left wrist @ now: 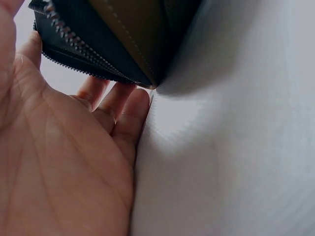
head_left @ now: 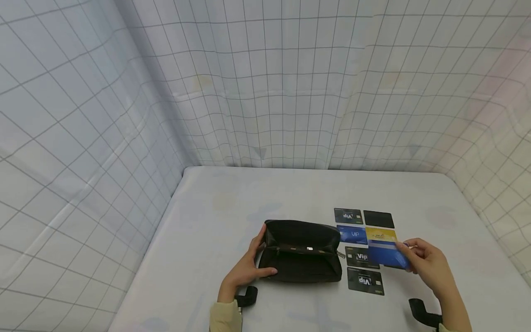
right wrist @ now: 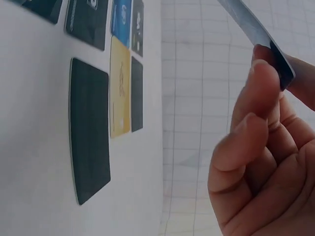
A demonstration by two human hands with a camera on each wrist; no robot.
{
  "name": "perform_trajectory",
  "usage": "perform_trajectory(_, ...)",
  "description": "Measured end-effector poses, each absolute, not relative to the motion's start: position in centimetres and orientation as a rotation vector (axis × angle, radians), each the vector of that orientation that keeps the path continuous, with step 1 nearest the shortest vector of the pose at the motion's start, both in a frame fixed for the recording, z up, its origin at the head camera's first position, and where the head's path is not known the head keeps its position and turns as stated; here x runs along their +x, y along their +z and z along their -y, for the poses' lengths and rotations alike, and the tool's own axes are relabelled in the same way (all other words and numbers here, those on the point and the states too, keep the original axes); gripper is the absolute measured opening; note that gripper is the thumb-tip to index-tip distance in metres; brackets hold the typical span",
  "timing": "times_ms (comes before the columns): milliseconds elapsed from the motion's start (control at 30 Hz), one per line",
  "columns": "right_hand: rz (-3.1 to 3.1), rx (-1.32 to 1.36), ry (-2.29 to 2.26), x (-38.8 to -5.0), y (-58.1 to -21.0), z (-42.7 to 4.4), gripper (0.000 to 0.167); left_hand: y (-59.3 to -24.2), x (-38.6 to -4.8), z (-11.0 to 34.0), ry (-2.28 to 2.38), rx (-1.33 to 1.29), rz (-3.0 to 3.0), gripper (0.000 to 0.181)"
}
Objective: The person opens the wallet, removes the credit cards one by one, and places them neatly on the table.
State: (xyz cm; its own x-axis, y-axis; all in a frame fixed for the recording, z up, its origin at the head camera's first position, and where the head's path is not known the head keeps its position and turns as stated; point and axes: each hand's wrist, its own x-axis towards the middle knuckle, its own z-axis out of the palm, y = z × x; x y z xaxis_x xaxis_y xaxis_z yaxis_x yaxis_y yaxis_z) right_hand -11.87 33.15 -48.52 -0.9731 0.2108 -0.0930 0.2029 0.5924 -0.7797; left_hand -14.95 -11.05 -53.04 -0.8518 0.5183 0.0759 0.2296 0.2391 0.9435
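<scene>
A black zip wallet (head_left: 303, 272) lies spread open on the white table, its zipper teeth and brown lining showing in the left wrist view. My left hand (head_left: 246, 266) grips its left end, thumb on the front and fingers round the side. Between thumb and fingertips, my right hand (head_left: 433, 267) pinches a blue card (head_left: 383, 256) by its right edge. That card is raised above the table in the right wrist view. Beneath it, a plain dark card (right wrist: 90, 130) is mostly hidden from the head view. A yellow card (head_left: 380, 234) lies just beyond.
Right of the wallet lie a blue VIP card (head_left: 352, 234), black VIP cards (head_left: 366, 281) and a plain black card (head_left: 379, 219). White grid-patterned curtains (head_left: 269, 92) enclose the back and sides of the table (head_left: 215, 207). Black mounts (head_left: 424, 314) sit at both wrists.
</scene>
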Motion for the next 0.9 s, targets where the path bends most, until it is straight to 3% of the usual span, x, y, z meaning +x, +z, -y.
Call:
perform_trajectory(267,3.002,-0.449,1.404,-10.5,-50.0,-35.7,0.048,-56.5,-15.8,11.4,1.668,0.676,-2.285,0.111)
perform_trajectory(600,3.087,-0.517,1.382,-9.8,-51.5,-37.4,0.045,-56.4,-15.8,11.8,1.683,0.65,-2.27,0.11)
perform_trajectory(900,3.195,-0.642,1.107,-9.8,-52.4,-37.9,0.066,-56.5,-15.8,11.7,1.673,0.671,-2.285,0.11)
